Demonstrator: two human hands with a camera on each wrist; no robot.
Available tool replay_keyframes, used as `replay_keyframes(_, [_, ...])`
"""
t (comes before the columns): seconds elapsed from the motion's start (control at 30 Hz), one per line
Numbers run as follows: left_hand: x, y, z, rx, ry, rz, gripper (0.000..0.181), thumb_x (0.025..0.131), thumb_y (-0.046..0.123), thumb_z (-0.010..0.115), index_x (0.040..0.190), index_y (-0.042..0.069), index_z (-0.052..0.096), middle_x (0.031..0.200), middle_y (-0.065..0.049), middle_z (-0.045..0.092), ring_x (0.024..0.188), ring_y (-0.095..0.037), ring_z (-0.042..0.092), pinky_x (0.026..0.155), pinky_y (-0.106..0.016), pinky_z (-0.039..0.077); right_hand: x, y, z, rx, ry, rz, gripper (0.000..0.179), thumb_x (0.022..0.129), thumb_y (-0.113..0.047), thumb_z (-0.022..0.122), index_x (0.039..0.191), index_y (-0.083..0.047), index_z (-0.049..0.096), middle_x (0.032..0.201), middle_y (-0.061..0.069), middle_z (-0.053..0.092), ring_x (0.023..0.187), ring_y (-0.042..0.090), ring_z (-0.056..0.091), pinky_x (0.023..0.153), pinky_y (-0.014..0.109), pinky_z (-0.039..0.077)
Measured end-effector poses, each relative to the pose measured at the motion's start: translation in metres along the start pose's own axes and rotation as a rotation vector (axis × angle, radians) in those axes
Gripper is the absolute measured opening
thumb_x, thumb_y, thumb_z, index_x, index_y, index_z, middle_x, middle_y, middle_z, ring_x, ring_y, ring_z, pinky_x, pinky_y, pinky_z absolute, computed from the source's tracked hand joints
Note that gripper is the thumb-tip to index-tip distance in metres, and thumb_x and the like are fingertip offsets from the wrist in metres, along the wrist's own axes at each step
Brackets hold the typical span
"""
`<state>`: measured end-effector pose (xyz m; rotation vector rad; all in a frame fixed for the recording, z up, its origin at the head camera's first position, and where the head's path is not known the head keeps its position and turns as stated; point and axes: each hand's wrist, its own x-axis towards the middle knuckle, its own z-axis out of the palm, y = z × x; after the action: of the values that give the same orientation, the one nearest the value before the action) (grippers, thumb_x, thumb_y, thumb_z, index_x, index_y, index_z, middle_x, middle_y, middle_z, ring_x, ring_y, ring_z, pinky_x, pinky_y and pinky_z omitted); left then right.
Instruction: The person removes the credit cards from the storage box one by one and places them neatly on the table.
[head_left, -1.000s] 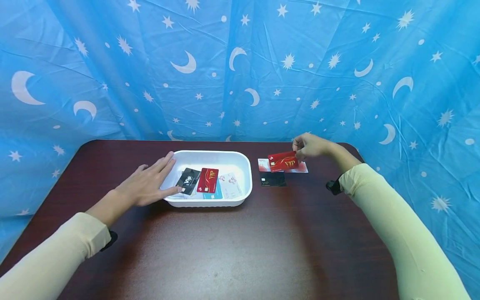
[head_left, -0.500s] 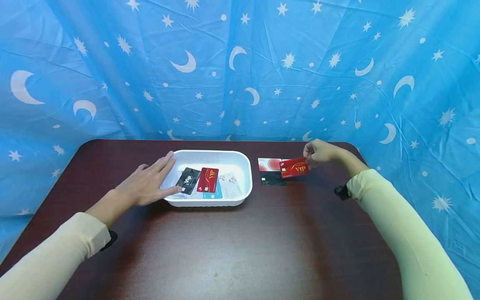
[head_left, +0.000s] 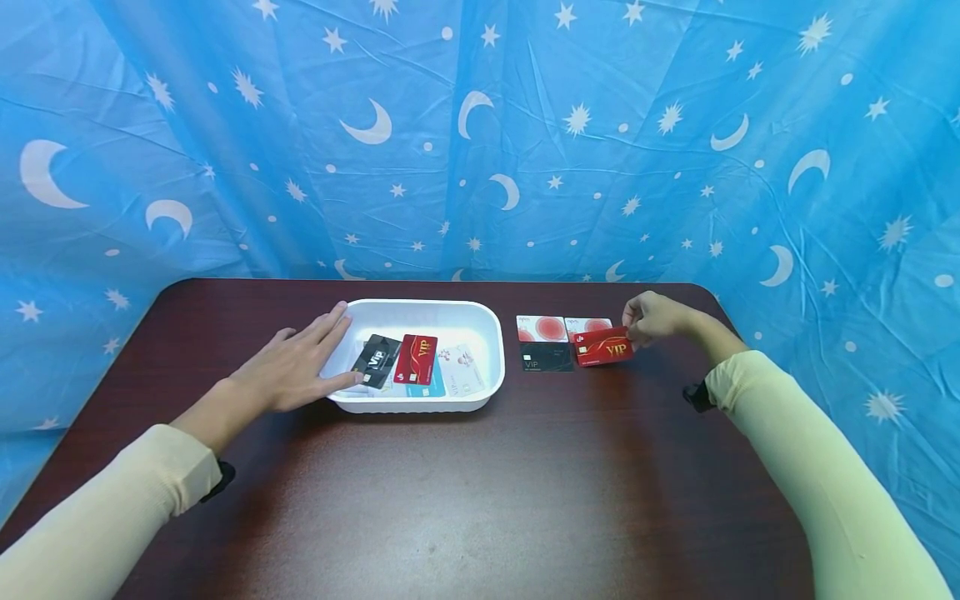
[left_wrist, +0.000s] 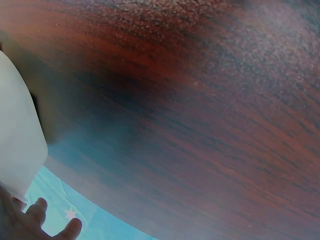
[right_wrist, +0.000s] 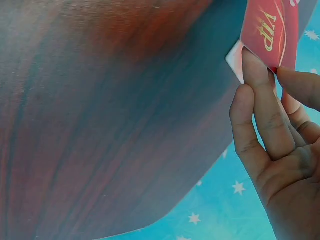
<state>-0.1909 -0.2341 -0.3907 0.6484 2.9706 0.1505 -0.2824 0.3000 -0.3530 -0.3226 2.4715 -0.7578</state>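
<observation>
In the head view my right hand [head_left: 654,320] pinches a red VIP card [head_left: 602,346] by its right end, thumb against fingers. That card sits just right of a black VIP card [head_left: 547,357] and overlaps the lower part of a white card with a pink pattern [head_left: 588,323]. Another white card with a pink circle [head_left: 542,328] lies above the black one. My left hand [head_left: 296,367] rests with straight fingers on the left rim of a white plastic tray [head_left: 491,358]. In the right wrist view the thumb and fingers grip the red card's corner.
Inside the tray lie a black VIP card [head_left: 377,361], a red VIP card [head_left: 416,359], a blue card [head_left: 427,387] and a pale card [head_left: 461,371]. The dark wooden table [head_left: 450,500] ends at a blue curtain [head_left: 450,167] with moons and stars.
My right hand has carried the red card to the right and toward me, uncovering the white cards with pink patterns. The left hand and tray have stayed in place.
</observation>
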Motion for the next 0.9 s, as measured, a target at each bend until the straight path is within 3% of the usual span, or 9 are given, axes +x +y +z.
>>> replay_keyframes(0.37, [0.0,0.001,0.0,-0.001,0.0,-0.004,0.097,0.092,0.066,0.049,0.157,0.001,0.019,0.163,-0.022,0.015,0.146,-0.043,0.026,0.105,-0.072,0.03,0.001,0.014,0.011,0.021,0.059,0.003,0.009,0.093,0.009,0.054,0.101,0.01,0.051,0.088,0.02,0.06,0.075,0.025,0.07,0.072,0.041,0.06])
replay_keyframes(0.9, [0.001,-0.001,0.001,-0.009,0.007,-0.002,0.096,0.092,0.064,0.051,0.157,0.0,0.019,0.163,-0.022,0.015,0.146,-0.043,0.025,0.105,-0.072,0.029,0.003,0.019,0.02,0.033,0.017,0.026,0.005,0.094,0.007,0.056,0.097,0.005,0.052,0.09,0.019,0.061,0.075,0.024,0.07,0.073,0.04,0.059])
